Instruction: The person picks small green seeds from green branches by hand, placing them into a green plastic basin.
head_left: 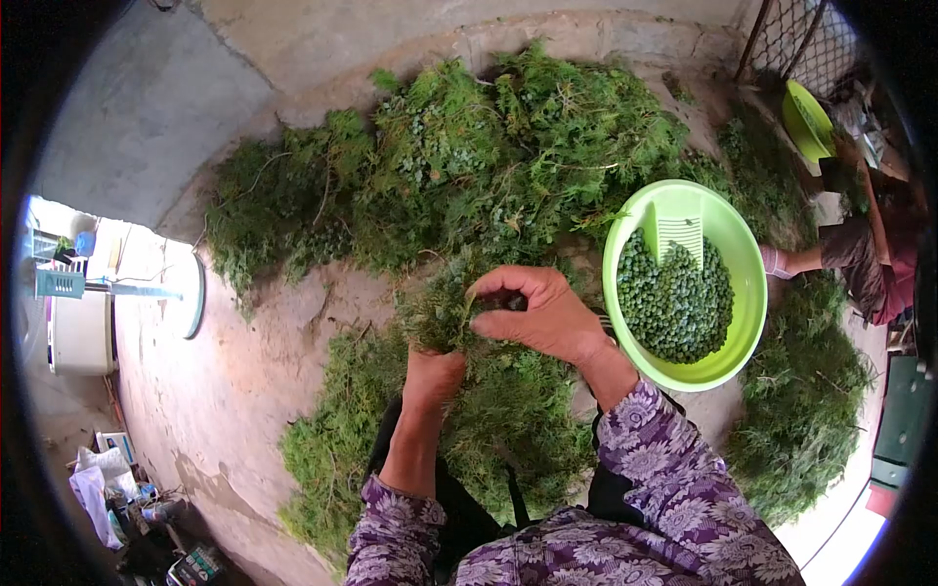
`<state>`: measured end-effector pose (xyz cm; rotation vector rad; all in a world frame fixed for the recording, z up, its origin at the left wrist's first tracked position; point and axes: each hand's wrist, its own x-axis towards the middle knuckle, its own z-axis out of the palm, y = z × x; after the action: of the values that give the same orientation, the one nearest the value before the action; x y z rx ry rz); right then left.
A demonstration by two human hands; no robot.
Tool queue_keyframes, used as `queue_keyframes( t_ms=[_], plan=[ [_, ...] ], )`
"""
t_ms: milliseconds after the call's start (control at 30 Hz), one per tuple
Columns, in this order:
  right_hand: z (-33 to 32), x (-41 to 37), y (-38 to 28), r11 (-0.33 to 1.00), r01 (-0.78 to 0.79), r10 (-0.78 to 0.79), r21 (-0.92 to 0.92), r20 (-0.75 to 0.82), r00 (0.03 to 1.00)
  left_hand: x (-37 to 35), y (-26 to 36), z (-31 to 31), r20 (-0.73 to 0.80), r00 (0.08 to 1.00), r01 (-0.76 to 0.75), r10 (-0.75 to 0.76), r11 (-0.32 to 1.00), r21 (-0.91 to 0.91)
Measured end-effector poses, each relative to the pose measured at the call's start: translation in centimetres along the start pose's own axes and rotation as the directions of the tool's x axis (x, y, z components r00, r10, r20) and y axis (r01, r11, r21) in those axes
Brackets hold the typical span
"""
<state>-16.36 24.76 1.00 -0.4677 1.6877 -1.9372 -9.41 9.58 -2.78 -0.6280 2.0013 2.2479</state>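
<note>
My left hand (435, 376) is closed around a green leafy sprig (437, 311) in the middle of the view. To its right, my right hand (542, 314) touches the sprig's edge, thumb and index finger curled toward each other; what lies between their tips is too small to make out. Beside my right hand stands a light green basin (752, 293) with a ridged panel, holding many small green berries (674, 308). A big heap of cut green branches (440, 146) lies beyond my hands, and more foliage (518, 430) lies under my forearms.
At the right edge a person (860, 234) sits near a second green basin (807, 122). More branches (791, 410) lie at the lower right. A white fan-like stand (191, 293) is at the left, with papers and clutter (107, 479) at the lower left.
</note>
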Motion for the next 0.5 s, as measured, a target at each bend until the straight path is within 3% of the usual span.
queue_keyframes(
  t_ms=[33, 100, 167, 233, 300, 333, 467, 500],
  plan=[
    [0.0, 0.0, 0.3, 1.0, 0.001, -0.001, 0.0, 0.0, 1.0, -0.1, -0.3, -0.1, 0.001, 1.0, 0.0, 0.0, 1.0, 0.0],
    [0.1, 0.1, 1.2, 0.97, 0.076, -0.077, -0.231, 0.001, 0.997, -0.7, 0.6, 0.2, -0.008, 0.997, 0.071, -0.071, 0.996, 0.061],
    [0.0, 0.1, 1.4, 0.972, 0.102, -0.103, -0.211, 0.008, 0.995, -0.8, 0.8, 0.0, -0.031, 0.992, 0.124, -0.123, 0.992, 0.036],
    [0.0, 0.0, 1.4, 0.925, 0.124, -0.171, -0.359, -0.102, 0.98, -1.0, 1.1, -0.4, -0.052, 0.984, 0.174, -0.173, 0.985, 0.009],
    [-0.1, 0.1, 1.7, 0.881, 0.158, -0.212, -0.446, -0.075, 0.974, -1.6, 2.4, -0.5, 0.08, 0.983, 0.181, -0.162, 0.909, -0.375],
    [-0.1, 0.2, 1.8, 0.828, 0.19, -0.249, -0.528, -0.043, 0.967, -1.8, 3.2, 0.5, -0.035, 0.983, 0.144, -0.178, 0.882, -0.448],
    [0.4, 0.1, 2.2, 0.778, 0.166, -0.244, -0.606, -0.048, 0.969, -0.9, 2.4, -0.9, -0.027, 0.957, 0.256, -0.29, 0.882, -0.395],
    [0.5, 0.1, 2.4, 0.729, 0.163, -0.264, -0.665, -0.054, 0.963, -0.8, 2.7, -0.8, -0.146, 0.917, 0.343, -0.372, 0.92, -0.191]
  ],
)
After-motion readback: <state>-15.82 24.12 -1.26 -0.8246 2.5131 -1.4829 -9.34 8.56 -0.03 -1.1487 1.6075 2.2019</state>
